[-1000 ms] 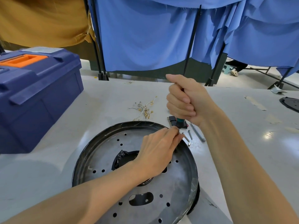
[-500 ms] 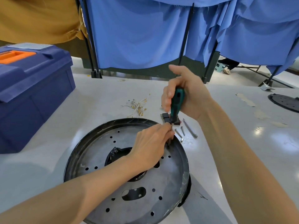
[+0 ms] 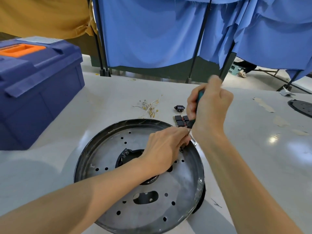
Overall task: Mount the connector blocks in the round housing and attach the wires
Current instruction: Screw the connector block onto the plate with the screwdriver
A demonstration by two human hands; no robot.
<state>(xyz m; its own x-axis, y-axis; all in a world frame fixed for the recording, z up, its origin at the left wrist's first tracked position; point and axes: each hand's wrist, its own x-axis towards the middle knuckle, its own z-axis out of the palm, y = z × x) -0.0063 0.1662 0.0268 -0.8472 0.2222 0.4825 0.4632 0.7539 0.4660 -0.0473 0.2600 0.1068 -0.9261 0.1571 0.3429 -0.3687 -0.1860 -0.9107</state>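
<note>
On table (image 3: 101, 102) before blue curtains (image 3: 152, 31), right fingers (image 3: 191, 103) gripping screwdriver (image 3: 200, 96), left fingers' (image 3: 183, 138) hold unclear

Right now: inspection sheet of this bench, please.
Surface: pale table, glossy; tape scraps at right.
Job's things: round housing lies flat; connector blocks sit loose on the table beyond its rim, black socket farther back.
Clutter: blue toolbox, shut, at left; second housing at right edge.
Grips: right hand grips screwdriver, tip down inside the housing rim; left hand fingers bunched at the tip, what they hold is hidden.
Cables: loose wires with gold terminals on the table, unattached.
Surroundings: blue curtains on black poles.
</note>
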